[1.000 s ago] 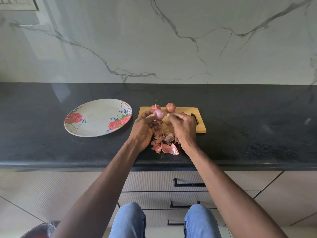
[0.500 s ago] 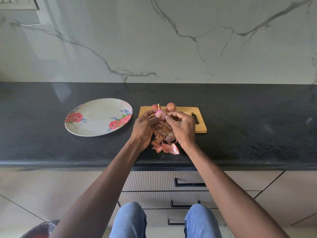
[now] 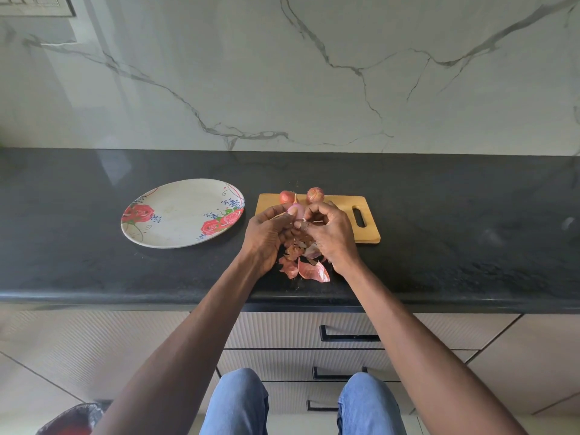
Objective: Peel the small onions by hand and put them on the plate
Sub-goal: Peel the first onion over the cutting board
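- A person stands at a black stone tabletop [image 3: 94, 262], seen from above by a camera on their head, with both bare forearms reaching forward to the middle of the scene.
- The left hand [image 3: 266, 233] is curled around a small pale pink onion [image 3: 295, 211], which sits at its fingertips and pokes out above the thumb.
- The right hand [image 3: 329, 230] is just beside the left one, fingers bent, and pinches at the lower side of the same onion; whether it holds a strip of skin is too small to tell.
- The held onion is above the near left part of a wooden cutting board [image 3: 342, 205], between the two hands.
- Two more onions, unpeeled and reddish brown, rest on the far edge of the board: one [image 3: 286, 196] just behind the held onion, the other [image 3: 315, 194] a little to its right.
- A heap of loose onion skins [image 3: 309, 268] lies on the tabletop below the hands, at the board's near edge.
- A white oval plate [image 3: 175, 215] with red roses printed on it lies to the left of the board, near the left hand but apart from it. No onion lies on it.
- Behind the tabletop rises a pale marble wall [image 3: 314, 73] with grey veins.
- Below the front edge are ribbed drawers [image 3: 282, 331] with dark handles, and the person's knees in blue jeans [image 3: 238, 403].
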